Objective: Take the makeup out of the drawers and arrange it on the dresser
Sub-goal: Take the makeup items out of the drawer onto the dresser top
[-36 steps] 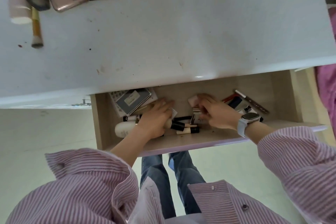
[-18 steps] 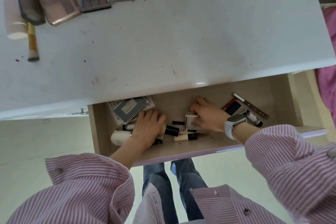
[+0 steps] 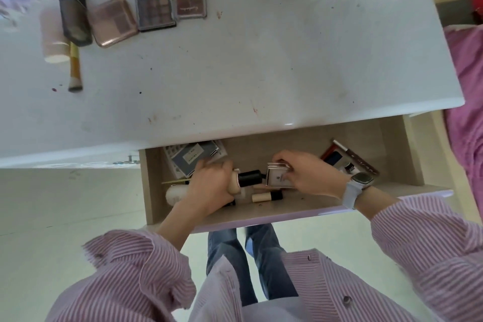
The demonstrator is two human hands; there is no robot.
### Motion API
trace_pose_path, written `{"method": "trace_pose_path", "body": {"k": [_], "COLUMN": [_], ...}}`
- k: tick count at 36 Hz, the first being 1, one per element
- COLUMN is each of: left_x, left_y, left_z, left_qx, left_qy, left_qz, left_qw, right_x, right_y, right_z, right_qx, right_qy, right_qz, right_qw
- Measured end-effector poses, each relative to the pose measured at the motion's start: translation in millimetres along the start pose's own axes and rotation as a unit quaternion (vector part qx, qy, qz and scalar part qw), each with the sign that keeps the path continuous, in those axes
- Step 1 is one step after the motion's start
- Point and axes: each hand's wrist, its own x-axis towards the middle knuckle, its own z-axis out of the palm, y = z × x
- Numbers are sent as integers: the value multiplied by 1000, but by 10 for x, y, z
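Observation:
The open wooden drawer sits under the white dresser top. Inside it, my left hand grips a beige foundation bottle with a black cap. My right hand holds a small silver-edged white compact just right of that cap. A short beige-and-black tube lies below them, a white bottle at the left, a grey palette box at the back left, and pencils and tubes at the right.
On the dresser's far left lie three eyeshadow palettes, a dark flat bottle, a pink tube and a gold-handled brush. A pink bedspread borders the right side. The pale floor lies below.
My left hand has closed round the foundation bottle and lifted it. My right hand has taken up the white compact. The view has tilted to show more of the dresser top.

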Motion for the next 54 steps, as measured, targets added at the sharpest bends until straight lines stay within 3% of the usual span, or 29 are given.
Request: {"method": "trace_pose_path", "body": {"k": [6, 9, 13, 18, 22, 29, 34, 38, 41, 54], "left_x": [-270, -311, -173, 275, 723, 1387, 1657, 1780, 1812, 1664], "left_y": [98, 89, 62, -42, -164, -269, -297, -314, -317, -405], "left_z": [-609, -855, -1180, -1492, -1620, -1870, -2011, -2092, -2101, -1871], "left_qx": [-187, -358, -520, -599, -632, -649, -635, -560, -521, -361], "left_qy": [-11, 27, 108, 180, 186, 169, 149, 157, 164, 253], "left_qz": [-68, -106, -155, -198, -201, -183, -154, -152, -155, -175], "left_qw": [980, 927, 833, 755, 725, 719, 742, 799, 823, 880], "right_x": [-134, -128, 8, 392, 746, 1333, 1616, 1668, 1624, 1374], "right_y": [-296, -447, -628, -771, -784, -700, -671, -651, -597, -209], "right_z": [-466, -752, -1066, -1318, -1448, -1719, -1893, -1926, -1900, -1871], "right_qx": [185, 312, 466, 564, 572, 495, 409, 398, 408, 389], "right_qy": [63, 119, 205, 273, 307, 356, 402, 446, 467, 520], "right_qz": [-11, -12, 2, 69, 100, 138, 151, 154, 151, 198], "right_qw": [981, 943, 861, 777, 754, 781, 805, 786, 770, 734]}}
